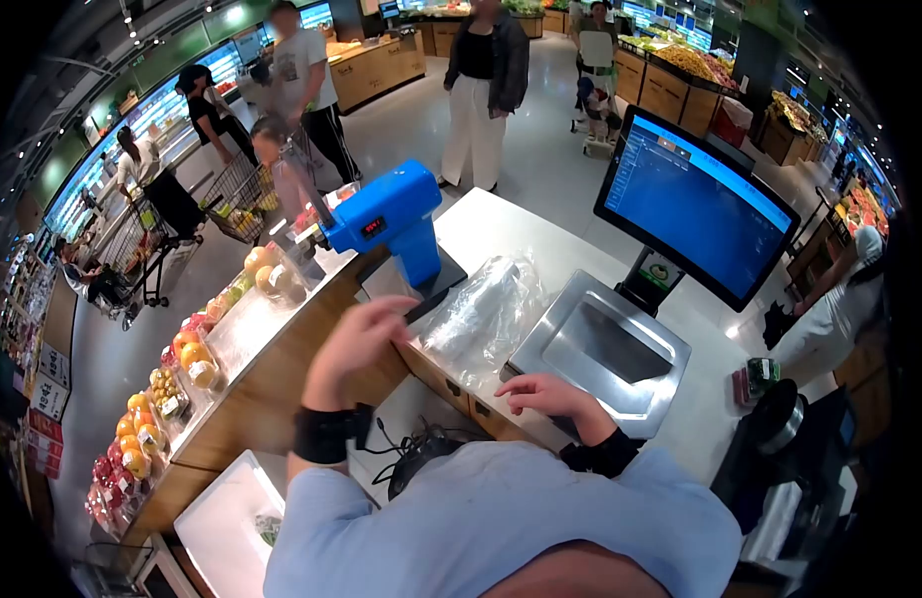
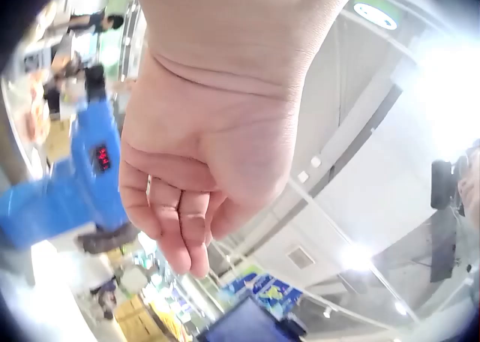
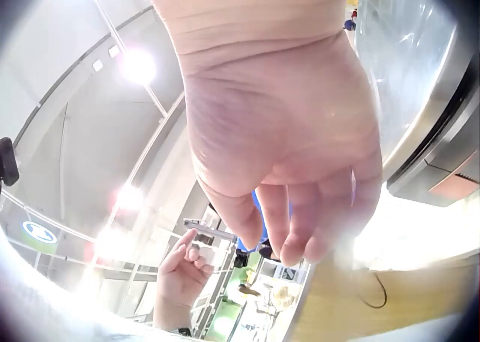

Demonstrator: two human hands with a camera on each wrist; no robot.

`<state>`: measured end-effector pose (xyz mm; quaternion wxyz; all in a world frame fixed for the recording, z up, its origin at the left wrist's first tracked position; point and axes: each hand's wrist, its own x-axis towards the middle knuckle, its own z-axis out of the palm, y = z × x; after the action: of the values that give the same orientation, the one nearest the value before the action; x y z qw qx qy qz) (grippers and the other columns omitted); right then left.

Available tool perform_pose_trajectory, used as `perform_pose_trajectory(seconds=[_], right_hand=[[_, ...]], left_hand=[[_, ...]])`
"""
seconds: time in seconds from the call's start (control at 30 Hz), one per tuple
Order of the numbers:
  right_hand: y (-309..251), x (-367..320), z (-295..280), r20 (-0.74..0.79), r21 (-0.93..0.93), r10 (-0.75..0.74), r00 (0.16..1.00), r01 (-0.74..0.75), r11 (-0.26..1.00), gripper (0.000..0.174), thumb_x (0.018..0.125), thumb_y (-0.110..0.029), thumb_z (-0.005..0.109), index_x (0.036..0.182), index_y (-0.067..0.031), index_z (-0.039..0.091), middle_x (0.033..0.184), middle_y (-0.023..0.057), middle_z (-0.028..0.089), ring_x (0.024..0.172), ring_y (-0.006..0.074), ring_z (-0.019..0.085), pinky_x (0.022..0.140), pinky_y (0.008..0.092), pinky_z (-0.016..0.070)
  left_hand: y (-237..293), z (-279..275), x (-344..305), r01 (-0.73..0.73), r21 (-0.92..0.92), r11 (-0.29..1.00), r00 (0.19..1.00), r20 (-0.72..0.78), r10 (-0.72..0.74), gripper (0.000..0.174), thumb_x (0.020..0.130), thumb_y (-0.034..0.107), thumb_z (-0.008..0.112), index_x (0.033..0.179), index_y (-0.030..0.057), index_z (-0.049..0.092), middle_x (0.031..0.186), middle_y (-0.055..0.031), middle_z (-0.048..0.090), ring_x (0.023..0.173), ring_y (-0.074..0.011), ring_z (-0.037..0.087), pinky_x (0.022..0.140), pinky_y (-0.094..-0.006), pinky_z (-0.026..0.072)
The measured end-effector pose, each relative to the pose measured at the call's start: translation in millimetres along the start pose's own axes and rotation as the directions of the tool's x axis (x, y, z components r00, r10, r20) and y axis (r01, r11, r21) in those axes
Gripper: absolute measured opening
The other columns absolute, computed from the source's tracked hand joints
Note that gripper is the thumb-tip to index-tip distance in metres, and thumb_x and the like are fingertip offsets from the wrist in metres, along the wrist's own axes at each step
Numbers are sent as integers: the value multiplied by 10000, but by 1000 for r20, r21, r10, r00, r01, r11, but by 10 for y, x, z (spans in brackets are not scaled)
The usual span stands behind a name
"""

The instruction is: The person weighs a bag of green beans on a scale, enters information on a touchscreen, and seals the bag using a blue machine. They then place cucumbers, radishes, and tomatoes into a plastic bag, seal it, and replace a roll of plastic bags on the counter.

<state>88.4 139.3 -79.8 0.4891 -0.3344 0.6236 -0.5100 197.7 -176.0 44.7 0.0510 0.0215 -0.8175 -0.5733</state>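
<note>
My left hand [image 1: 356,339] is raised at the counter's left edge, fingers loosely bent and holding nothing; in the left wrist view its palm [image 2: 217,147] shows bare. Just beyond it stands a blue machine [image 1: 386,209] with a red lit display. My right hand [image 1: 552,397] hovers by the near edge of a steel weighing scale [image 1: 605,344], its fingers relaxed. The right wrist view shows that palm [image 3: 285,117] without anything in it. Clear plastic bags [image 1: 491,309] lie on the white counter [image 1: 491,219] between the blue machine and the scale.
A monitor [image 1: 695,209] stands behind the scale. Packed fruit [image 1: 192,354] lines the display shelf at left. Below it is a white bin [image 1: 232,508], with black cables [image 1: 411,448] near my body. Shoppers, a cart [image 1: 237,199] and a black printer-like device [image 1: 790,439] surround the counter.
</note>
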Motion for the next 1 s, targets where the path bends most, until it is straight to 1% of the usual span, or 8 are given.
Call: perform_pose_trajectory(seconds=[0.07,0.2,0.4,0.57,0.6,0.7,0.83,1.0], right_hand=[[-32,81,20,60,-25,13,998,-12,1000,284,899,-167,572,1154,-49,616,873,25,639,824,91,592,764,240,467],[-137,278,107,167,-79,41,985,-28,996,265,892,-108,567,1135,-15,618,841,37,625,818,105,585,759,241,466],[48,781,357,287,-91,2,958,25,996,259,878,-86,570,1113,13,616,787,40,632,736,113,597,699,245,470],[128,1085,537,418,-45,26,908,-8,999,246,876,-63,562,1099,31,605,792,70,639,744,137,604,705,259,478],[141,1146,564,434,-35,38,900,-25,999,250,879,-66,560,1105,31,603,792,68,638,750,136,604,703,260,478],[115,1267,664,451,-63,33,892,-5,998,248,884,-79,560,1111,10,606,796,43,621,748,127,594,699,248,471],[-117,1279,709,480,-195,124,869,-32,980,261,893,-118,562,1127,-14,609,821,30,619,762,105,585,704,243,476],[-351,1178,652,484,-183,112,868,-24,983,301,888,-186,582,1141,-25,606,844,33,624,779,107,588,723,248,482]], left_hand=[[-119,-709,-210,-46,77,996,923,-377,72,368,859,84,500,1220,36,556,781,-65,661,727,-120,611,664,-256,483],[120,-2427,-1243,-45,332,942,410,-854,321,566,852,54,478,1394,18,323,695,-55,598,598,-101,552,534,-209,430],[1192,-3423,-3357,709,343,616,-285,-659,696,736,760,172,557,1367,-62,212,915,-232,574,832,-329,575,758,-374,453],[2295,-3344,-4457,866,62,496,-377,-571,730,968,765,204,578,1341,-207,-83,1083,-345,571,1051,-417,570,954,-405,428],[2510,-3001,-4345,784,-19,620,-545,-501,672,931,814,238,546,1339,-209,-79,1112,-325,570,1073,-379,572,1005,-380,391],[2838,-2788,-4818,883,-92,460,-462,-343,818,881,815,230,549,1325,-199,-27,1090,-304,582,1044,-365,581,973,-373,406],[2752,-2878,-5459,929,-176,326,-368,-335,867,816,816,221,553,1305,-185,42,1061,-277,597,1007,-346,594,930,-364,426],[2085,-3109,-5287,817,-320,479,-575,-407,710,736,818,209,558,1281,-167,128,1025,-243,617,959,-323,611,877,-352,451]])
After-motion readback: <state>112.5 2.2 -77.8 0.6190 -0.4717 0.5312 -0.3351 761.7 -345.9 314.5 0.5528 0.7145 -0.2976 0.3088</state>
